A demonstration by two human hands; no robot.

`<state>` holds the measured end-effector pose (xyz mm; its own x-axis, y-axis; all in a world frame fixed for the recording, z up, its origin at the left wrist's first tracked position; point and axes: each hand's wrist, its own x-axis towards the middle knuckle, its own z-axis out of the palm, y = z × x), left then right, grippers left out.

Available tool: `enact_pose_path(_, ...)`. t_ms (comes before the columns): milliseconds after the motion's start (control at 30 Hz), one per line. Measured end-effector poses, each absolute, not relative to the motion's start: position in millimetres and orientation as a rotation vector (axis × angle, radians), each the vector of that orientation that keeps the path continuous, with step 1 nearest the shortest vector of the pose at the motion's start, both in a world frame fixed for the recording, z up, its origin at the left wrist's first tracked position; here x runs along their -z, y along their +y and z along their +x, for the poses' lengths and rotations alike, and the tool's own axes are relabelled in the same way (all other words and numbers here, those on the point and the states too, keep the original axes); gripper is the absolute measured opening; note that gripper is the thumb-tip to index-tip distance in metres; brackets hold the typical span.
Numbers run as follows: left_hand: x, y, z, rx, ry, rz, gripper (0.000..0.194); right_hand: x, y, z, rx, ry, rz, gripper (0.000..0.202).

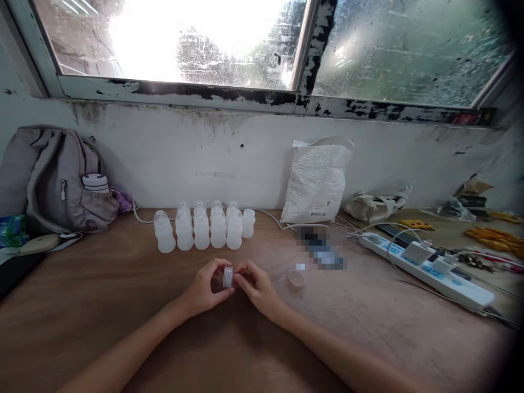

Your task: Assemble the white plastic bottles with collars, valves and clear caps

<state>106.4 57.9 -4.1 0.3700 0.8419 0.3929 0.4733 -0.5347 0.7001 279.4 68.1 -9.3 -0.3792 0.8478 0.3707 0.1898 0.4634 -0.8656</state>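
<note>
My left hand [208,286] grips a small translucent screw ring [228,277], tilted on its side, between thumb and fingers above the table. Close against its right side is my right hand [256,286], thumb and fingers pinched together at the ring's opening. Whatever those fingertips hold is too small to make out. Beyond both hands stands a row of frosted white baby bottles [201,229], several of them topped with clear caps. The bottle [248,224] at the right end has no cap. A clear dome cap [295,279] lies on the table to the right of my right hand.
A white plastic bag [317,183] leans on the wall behind a blurred-out flat object [321,248]. At the right, a power strip [426,270] trails cables. A grey backpack [61,180] stands at the left. The wooden table [123,284] runs up to the wall.
</note>
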Motion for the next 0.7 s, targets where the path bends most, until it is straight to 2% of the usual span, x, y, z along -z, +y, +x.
enact_pose_path(267,2.2,57.4,105.8,-1.113,1.138,2.21,0.032,12.2,72.6,278.5,-1.237,-1.763,-0.823,0.021)
enact_pose_path(700,2.1,55.6,108.3,-1.126,1.18,1.988,0.031,9.7,68.9,279.9,-0.839,-1.948,-0.993,0.013)
